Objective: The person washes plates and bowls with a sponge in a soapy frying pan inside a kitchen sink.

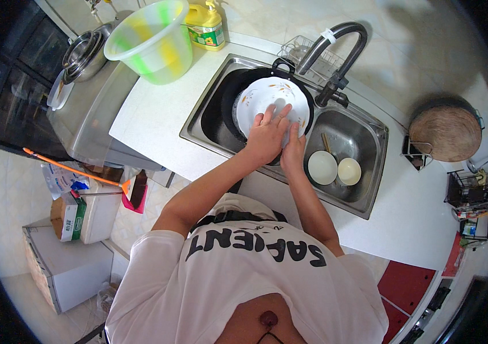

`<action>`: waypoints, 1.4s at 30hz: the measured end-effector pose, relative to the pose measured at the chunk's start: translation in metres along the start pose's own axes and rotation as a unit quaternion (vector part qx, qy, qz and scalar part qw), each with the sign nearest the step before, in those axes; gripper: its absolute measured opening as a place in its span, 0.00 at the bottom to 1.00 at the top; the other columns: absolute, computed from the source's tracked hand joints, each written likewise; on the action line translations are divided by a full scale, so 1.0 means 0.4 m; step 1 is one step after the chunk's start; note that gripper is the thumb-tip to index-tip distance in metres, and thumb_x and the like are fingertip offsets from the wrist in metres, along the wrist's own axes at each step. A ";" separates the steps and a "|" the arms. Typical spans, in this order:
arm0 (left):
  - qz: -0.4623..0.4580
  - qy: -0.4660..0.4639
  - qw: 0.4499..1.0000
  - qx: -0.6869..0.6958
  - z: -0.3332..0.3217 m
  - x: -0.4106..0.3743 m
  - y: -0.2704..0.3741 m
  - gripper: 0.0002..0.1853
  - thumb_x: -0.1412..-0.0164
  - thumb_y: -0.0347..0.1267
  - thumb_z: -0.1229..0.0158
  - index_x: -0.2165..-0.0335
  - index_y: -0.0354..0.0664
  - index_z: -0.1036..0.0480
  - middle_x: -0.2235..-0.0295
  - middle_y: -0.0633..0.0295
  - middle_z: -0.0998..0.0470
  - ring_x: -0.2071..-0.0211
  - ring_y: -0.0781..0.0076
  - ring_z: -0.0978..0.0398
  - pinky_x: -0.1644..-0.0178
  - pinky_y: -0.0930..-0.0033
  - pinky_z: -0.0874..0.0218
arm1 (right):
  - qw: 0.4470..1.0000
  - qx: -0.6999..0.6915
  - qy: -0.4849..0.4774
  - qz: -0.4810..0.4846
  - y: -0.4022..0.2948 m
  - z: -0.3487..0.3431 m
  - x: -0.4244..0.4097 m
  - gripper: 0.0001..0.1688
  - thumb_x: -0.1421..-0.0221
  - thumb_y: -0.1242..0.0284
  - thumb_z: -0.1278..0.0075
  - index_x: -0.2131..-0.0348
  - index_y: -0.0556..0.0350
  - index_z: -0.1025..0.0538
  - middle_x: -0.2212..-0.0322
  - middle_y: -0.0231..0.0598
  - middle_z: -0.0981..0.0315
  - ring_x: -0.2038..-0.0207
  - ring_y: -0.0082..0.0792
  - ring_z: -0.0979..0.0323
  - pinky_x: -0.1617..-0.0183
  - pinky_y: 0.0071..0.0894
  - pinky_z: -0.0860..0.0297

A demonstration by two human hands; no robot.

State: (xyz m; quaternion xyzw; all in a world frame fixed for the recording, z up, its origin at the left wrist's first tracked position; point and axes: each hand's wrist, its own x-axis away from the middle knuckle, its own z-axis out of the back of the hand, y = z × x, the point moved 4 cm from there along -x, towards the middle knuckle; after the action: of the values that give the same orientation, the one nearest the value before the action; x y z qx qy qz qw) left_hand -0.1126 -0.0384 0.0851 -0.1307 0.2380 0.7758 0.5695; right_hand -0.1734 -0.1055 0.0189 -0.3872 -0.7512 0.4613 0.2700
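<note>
A white scalloped plate (pixel 254 103) with a leaf pattern is tilted over a dark wok (pixel 229 103) in the left basin of the steel sink (pixel 209 146). Across the plate's face lies my left hand (pixel 268 133), fingers spread. My right hand (pixel 293 148) grips the plate's near right rim; its underside is hidden. Some suds show between plate and wok. In the right basin sit a larger white bowl (pixel 322 167) and a smaller cream bowl (pixel 349 171), with chopsticks (pixel 325 142) behind them.
A dark faucet (pixel 334 81) arches over the sink's back edge, near a wire rack (pixel 308 53). On the left stand a plastic basin (pixel 151 47) and a yellow pump bottle (pixel 205 28). A round wooden board (pixel 446 133) leans at the right. Metal bowls (pixel 82 53) are stacked far left.
</note>
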 end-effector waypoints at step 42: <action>0.377 -0.019 0.586 0.716 -0.051 0.065 -0.111 0.19 0.44 0.26 0.51 0.53 0.36 0.40 0.59 0.52 0.30 0.62 0.60 0.28 0.69 0.65 0.27 | 0.951 0.275 0.050 0.131 -0.091 0.044 -0.171 0.22 0.62 0.71 0.43 0.67 0.63 0.32 0.71 0.48 0.29 0.66 0.43 0.30 0.61 0.36 0.36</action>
State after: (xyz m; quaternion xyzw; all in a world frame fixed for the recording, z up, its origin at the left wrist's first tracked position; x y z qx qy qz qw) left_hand -0.0803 -0.0172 0.0458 0.4360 0.7339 0.5019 0.1394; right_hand -0.1610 -0.1809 0.0410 -0.4153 -0.5232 0.6617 0.3403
